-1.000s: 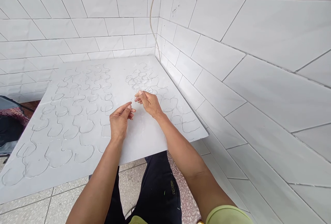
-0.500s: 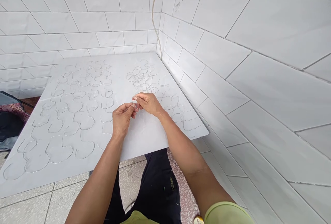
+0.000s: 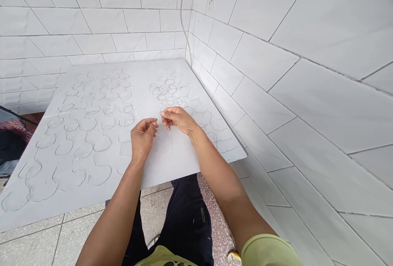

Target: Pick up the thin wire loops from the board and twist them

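Above the near part of a white board (image 3: 172, 161), my left hand (image 3: 143, 137) is closed in a pinch between thumb and fingers. My right hand (image 3: 178, 119) pinches too, a short gap to the right of the left one. A thin wire (image 3: 159, 114), hard to make out, shows at the fingertips between the hands. Beyond my right hand lies a tangle of curved wires (image 3: 167, 90). To the left, several bent wires (image 3: 100, 143) with S-like and hooked curves lie spread in rows over the board.
White tiled walls (image 3: 260, 77) meet in a corner behind and to the right of the board. A pale cable (image 3: 181, 16) hangs down that corner. Dark bags or cloth (image 3: 12, 143) sit beyond the board's left edge. Speckled floor tiles (image 3: 78, 233) show below.
My hands have drawn apart, the left slightly left and the right slightly up and to the right. Both still pinch. The view has shifted a little.
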`<state>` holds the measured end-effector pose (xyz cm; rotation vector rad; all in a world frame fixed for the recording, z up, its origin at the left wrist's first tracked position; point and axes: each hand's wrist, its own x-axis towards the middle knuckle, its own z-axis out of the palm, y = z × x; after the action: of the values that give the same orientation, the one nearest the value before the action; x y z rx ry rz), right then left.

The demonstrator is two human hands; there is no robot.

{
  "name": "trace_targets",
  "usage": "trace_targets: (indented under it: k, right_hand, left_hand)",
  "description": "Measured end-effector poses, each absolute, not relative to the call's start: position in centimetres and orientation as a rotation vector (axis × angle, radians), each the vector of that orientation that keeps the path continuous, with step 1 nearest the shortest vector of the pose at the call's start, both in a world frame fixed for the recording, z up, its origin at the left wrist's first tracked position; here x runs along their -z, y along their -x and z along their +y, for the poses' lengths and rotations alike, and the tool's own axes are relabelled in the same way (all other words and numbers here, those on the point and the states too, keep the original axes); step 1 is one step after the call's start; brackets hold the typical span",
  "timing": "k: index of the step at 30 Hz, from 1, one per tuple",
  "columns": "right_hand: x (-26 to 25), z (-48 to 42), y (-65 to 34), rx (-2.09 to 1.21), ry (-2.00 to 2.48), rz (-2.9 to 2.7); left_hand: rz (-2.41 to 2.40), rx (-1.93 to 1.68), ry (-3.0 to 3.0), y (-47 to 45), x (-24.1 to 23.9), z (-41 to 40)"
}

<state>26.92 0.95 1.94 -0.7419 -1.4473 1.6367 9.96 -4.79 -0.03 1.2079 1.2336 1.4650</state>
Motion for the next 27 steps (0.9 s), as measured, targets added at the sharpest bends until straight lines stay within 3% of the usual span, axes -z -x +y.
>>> trace_targets:
  k: [13,22,27]
  right_hand:
    - [-1.39,1.57,-27.38,-1.907,0.725,-1.248]
    - [-2.14,1.07,-27.11,-1.727,0.871,-1.294]
    - [-1.67,0.63,-26.64,-1.632,0.936,-1.631]
  left_hand:
    - [1.300,-1.442,-1.343,-10.00,0.65,-4.81]
    - [1.180,-1.490,-1.166,-10.08,0.40,-4.58]
    - [1.138,-1.525,-1.112,-10.18,0.37,-4.62]
